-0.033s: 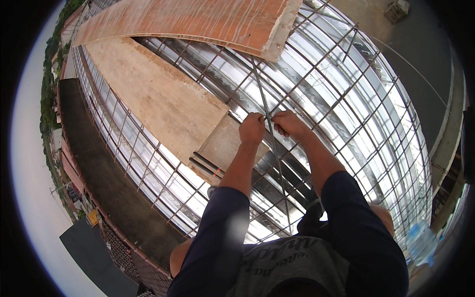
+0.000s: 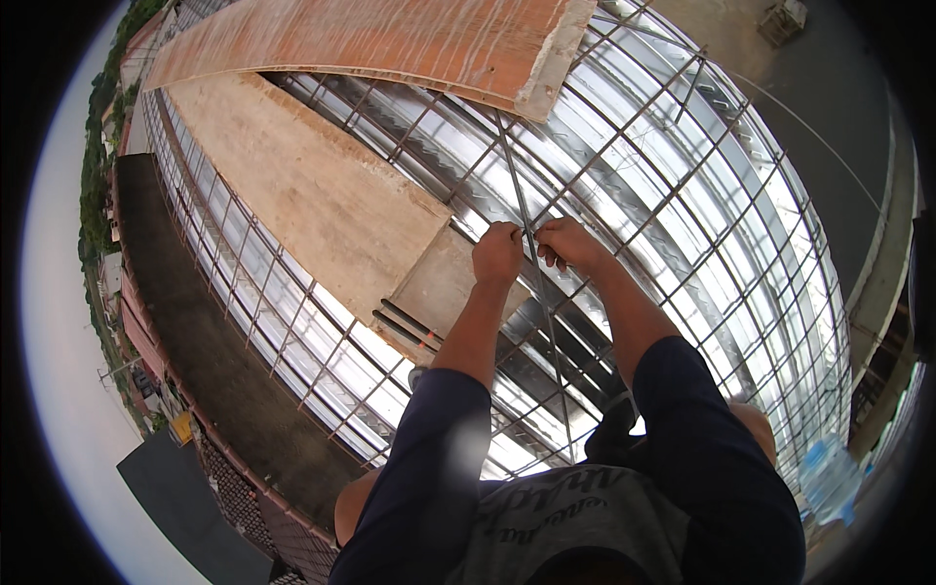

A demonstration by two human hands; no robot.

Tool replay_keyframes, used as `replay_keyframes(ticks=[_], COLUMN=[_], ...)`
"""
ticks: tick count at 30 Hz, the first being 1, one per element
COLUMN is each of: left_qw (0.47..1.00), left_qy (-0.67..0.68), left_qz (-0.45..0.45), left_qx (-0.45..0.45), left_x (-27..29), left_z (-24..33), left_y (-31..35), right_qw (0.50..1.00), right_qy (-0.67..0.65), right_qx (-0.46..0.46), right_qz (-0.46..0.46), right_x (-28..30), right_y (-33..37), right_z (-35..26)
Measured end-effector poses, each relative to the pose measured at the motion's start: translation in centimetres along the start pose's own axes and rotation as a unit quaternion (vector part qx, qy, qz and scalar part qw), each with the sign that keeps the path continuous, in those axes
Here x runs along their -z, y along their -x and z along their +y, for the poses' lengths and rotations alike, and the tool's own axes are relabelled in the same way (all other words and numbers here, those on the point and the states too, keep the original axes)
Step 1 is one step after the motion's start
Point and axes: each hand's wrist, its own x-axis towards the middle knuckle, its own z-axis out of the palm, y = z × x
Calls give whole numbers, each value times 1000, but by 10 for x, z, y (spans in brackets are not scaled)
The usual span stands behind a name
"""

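Note:
My left hand (image 2: 498, 253) is closed, fingers pinched, on the left side of a long steel reinforcing bar (image 2: 559, 363). Just right of that bar, my right hand (image 2: 571, 243) is closed too, its fingers curled toward the left one. Both hands meet at a crossing of the bars; whatever lies between the fingertips is too small to make out. A grid of thin reinforcing bars (image 2: 624, 242) runs all around, above shiny corrugated metal decking (image 2: 648, 219).
A pale plywood board (image 2: 302, 190) lies left of my hands, and a reddish board (image 2: 390, 44) spans the far side. Two dark rods (image 2: 405, 322) rest near my left forearm. A clear blue plastic bottle (image 2: 829, 478) is at lower right. A dark ledge (image 2: 214, 302) borders the left.

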Motion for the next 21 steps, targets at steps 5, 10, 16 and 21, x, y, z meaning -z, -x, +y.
replay_keyframes(ticks=[5, 10, 16, 21], left_qw=[997, 986, 984, 993], left_qy=[75, 168, 160, 109], left_qz=[16, 9, -8, 23], left_qx=[7, 17, 83, 50], left_x=[-5, -8, -5, -18], left_z=[3, -6, 12, -12], left_y=[4, 3, 0, -10], right_qw=[1000, 999, 999, 994], right_qy=[21, 10, 46, 106], right_qx=[-3, -31, -7, 17], right_qz=[19, 18, 22, 31], right_x=[-6, -7, -1, -5], right_y=[1, -8, -15, -10], right_z=[-15, -8, 8, 2])
